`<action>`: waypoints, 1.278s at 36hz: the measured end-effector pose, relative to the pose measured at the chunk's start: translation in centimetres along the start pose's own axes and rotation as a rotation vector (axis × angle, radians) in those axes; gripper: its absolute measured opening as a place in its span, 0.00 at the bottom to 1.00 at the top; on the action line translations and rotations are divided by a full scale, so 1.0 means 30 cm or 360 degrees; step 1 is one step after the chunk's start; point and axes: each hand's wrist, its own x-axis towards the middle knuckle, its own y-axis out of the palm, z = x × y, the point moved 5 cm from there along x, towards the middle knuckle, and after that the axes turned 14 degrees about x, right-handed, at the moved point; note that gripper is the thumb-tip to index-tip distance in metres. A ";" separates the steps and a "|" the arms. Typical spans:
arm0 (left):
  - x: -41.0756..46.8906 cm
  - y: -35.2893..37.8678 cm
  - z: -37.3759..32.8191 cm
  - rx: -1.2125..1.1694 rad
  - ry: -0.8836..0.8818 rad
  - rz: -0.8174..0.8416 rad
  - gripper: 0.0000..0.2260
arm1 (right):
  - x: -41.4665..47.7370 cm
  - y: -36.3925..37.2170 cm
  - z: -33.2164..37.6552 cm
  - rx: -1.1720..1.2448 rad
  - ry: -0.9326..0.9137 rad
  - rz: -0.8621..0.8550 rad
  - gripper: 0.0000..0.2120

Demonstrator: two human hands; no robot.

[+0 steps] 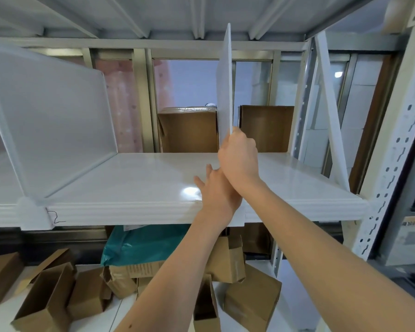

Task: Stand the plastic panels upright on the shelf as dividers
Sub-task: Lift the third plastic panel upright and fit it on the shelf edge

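A white plastic panel [225, 80] stands upright, edge-on to me, above the middle of the white shelf [141, 178]. My right hand [237, 159] grips its near edge low down. My left hand [216, 190] lies just below and in front, fingers straight, against the panel's lower left side above the shelf's front lip. The panel's bottom edge is hidden behind both hands. Another white panel [50, 121] stands upright as a divider at the left of the shelf. A third panel [331, 111] leans at the right end by the rack post.
Two brown cardboard boxes [189, 129] [266, 128] stand behind the shelf. Under it lie a teal bag [141, 243] and several open cardboard boxes [46, 305] on the floor. A perforated metal upright [393, 149] bounds the right side. Steel beams of the shelf above run overhead.
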 end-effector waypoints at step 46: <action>0.041 -0.095 0.043 -0.0787 0.0154 0.0324 0.08 | 0.026 -0.030 0.050 0.0052 0.0265 0.0428 0.10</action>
